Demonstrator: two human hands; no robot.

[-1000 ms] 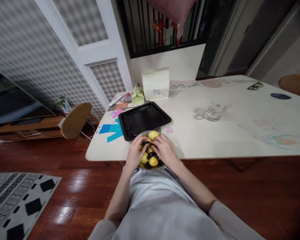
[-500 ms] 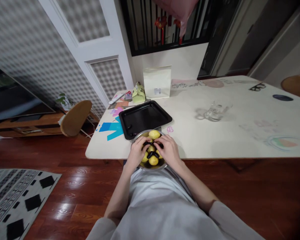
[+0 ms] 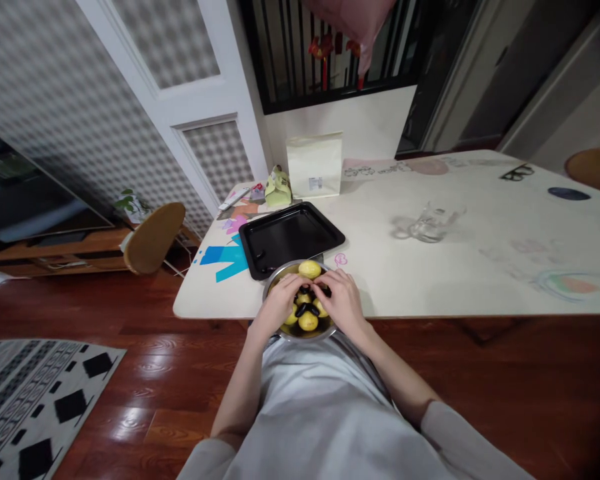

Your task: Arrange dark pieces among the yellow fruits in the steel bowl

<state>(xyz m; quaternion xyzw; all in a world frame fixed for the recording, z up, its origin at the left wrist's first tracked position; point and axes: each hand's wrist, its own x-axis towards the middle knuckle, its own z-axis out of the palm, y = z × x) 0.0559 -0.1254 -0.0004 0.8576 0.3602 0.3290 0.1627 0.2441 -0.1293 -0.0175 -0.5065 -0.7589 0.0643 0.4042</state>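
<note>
A metal bowl (image 3: pixel 273 280) sits at the table's near edge, close against my body. Several yellow lemons (image 3: pixel 309 322) lie in it, one (image 3: pixel 309 269) at the far rim. Among them are dark, glossy, elongated pieces (image 3: pixel 307 309), shaped like long black grapes. My left hand (image 3: pixel 283 297) reaches over the bowl's left side, fingers bent and pinched together. From the right my right hand (image 3: pixel 344 297) does the same, and the fingertips of both nearly meet above the fruit. Something dark shows just under the fingertips; what the pinched fingers hold is hidden.
A black baking tray (image 3: pixel 290 237) lies just beyond the bowl. Behind it stand a pale paper bag (image 3: pixel 315 163) and a small green package (image 3: pixel 278 187). A clear glass vessel (image 3: pixel 427 227) is on the white table (image 3: pixel 395 287) to the right. A wooden chair (image 3: pixel 155 237) stands left.
Both hands have shifted slightly inward over the bowl, their fingertips closer together. The dark piece seen between them earlier is now mostly covered by fingers. The bowl and lemons stay put.
</note>
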